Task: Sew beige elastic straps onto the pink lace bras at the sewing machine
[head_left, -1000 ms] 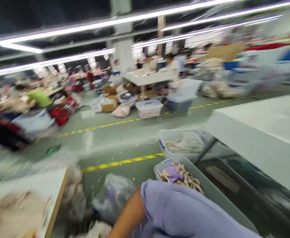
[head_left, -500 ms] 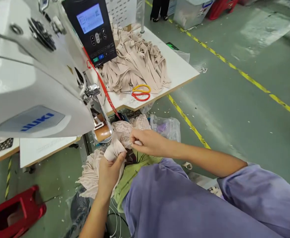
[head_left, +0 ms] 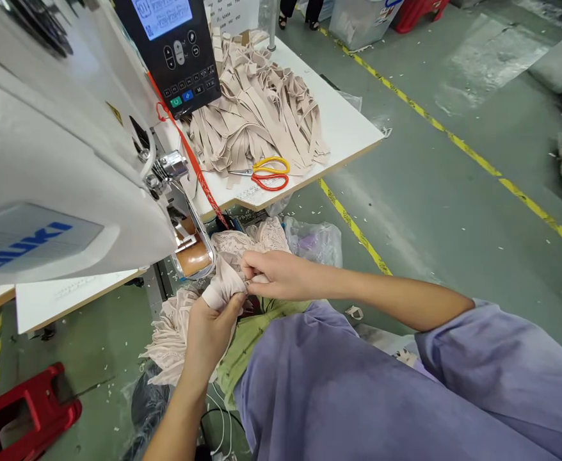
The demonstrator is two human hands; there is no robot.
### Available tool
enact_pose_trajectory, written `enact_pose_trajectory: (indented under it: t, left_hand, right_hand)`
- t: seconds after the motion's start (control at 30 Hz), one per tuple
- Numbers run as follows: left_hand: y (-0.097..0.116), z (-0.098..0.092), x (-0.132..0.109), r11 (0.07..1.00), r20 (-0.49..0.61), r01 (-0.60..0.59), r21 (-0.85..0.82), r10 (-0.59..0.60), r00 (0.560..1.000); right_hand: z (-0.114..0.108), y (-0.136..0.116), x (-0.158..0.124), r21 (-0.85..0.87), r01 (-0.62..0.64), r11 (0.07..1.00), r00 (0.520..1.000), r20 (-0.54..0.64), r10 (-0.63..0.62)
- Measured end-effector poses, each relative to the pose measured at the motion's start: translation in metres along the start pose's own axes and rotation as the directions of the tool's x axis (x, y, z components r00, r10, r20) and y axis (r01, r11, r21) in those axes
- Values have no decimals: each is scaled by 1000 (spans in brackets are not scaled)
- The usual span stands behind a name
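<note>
Grip L (head view): left hand (head_left: 208, 330) fisted tight round the bunched end of a beige lace fabric (head_left: 221, 288), thumb pressed against the bunch.
Grip R: right hand (head_left: 274, 275) pinches the tip of the same bunch with closed fingertips, right where it leaves the left fist. The hands touch.
Fabric position: the beige lace fabric is held over the lap, just below and in front of the machine's brown leather-look cylinder arm (head_left: 194, 259). The rest of it hangs down left of the left wrist, and more lace is heaped behind the hands.
Machine: white JUKI sewing machine (head_left: 45, 160) fills the upper left, its metal presser assembly (head_left: 166, 169) directly above the cylinder arm.
Panel: black control panel with lit screen (head_left: 175, 45) stands behind the head, with a red strap (head_left: 199, 176) running down from it.
Table: white worktable (head_left: 353, 131) carries a pile of beige elastic strips (head_left: 256, 109). Scissors with yellow and red handles (head_left: 269, 174) lie at the pile's near edge.
Lap: green cloth (head_left: 247, 339) lies under the hands, with a lilac garment (head_left: 333, 397) across the foreground.
Floor: clear plastic bag (head_left: 317, 240) sits just beyond the right hand. Red plastic stool (head_left: 22, 410) is at lower left. Yellow floor line (head_left: 454, 141) is at right.
</note>
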State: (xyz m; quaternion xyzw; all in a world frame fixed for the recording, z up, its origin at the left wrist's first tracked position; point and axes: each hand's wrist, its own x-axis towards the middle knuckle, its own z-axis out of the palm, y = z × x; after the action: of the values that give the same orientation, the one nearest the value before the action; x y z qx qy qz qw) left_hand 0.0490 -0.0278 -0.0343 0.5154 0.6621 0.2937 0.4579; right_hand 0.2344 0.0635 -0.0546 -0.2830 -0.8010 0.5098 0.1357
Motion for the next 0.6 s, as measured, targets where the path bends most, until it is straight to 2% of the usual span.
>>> enact_pose_trajectory:
  t: [0.13,0.27,0.43,0.53,0.6]
  left_hand:
    - [-5,-3,0,999,-15,41,12,-40,999]
    - [-6,-4,0,992,4,85,-96,-85,996]
    - [-10,-2,4,958,-33,140,-248,-153,988]
    - [-13,2,6,920,-77,161,-356,-200,977]
    - [-13,4,7,904,-124,145,-401,-211,970]
  right_hand:
    - [-7,2,4,49,-66,997,997,52,64]
    - [-8,6,10,86,-101,991,987,137,88]
    - [1,8,11,324,-273,906,957,184,222]
    - [6,5,10,418,-303,856,952,174,252]
    - [8,3,10,415,-291,862,957,124,263]
